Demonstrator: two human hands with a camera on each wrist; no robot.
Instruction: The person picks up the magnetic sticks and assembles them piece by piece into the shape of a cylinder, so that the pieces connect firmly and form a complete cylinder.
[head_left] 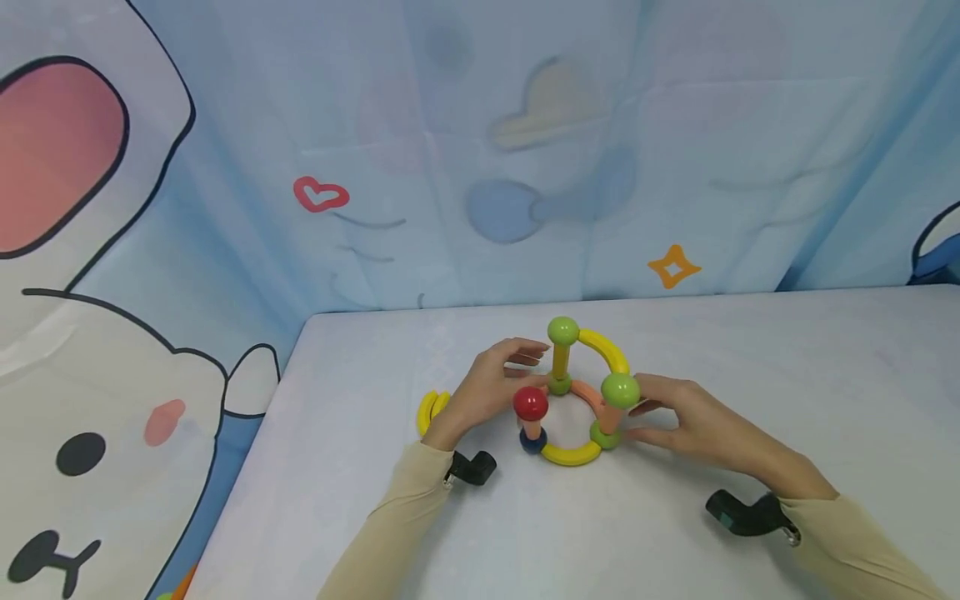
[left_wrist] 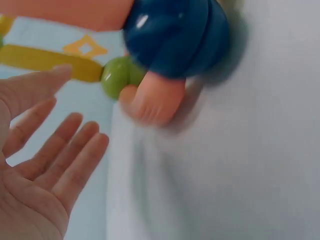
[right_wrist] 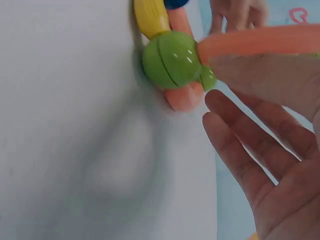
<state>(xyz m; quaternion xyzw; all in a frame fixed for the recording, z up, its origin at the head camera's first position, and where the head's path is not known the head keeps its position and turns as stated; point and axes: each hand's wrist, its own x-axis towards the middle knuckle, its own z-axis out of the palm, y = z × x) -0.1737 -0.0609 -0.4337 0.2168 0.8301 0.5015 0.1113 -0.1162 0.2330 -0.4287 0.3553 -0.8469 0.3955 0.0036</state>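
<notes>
With 3 posts and 1 top arc up, relaxed fingers of the left hand (head_left: 487,387) and right hand (head_left: 693,425) flank the colourful plastic rod-and-ball frame (head_left: 573,396), 2 yellow curved plastic rods (head_left: 431,410) unused at 9 o'clock.

We see open table (head_left: 750,375) on the right side; a yellow curved piece (head_left: 429,410) lies near the left edge.

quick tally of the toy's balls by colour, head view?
Green balls: 4, two up top, two on the base ring
Red ball: 1
Blue ball: 1
Total: 6 in view; anything behind either hand can't be counted.
</notes>
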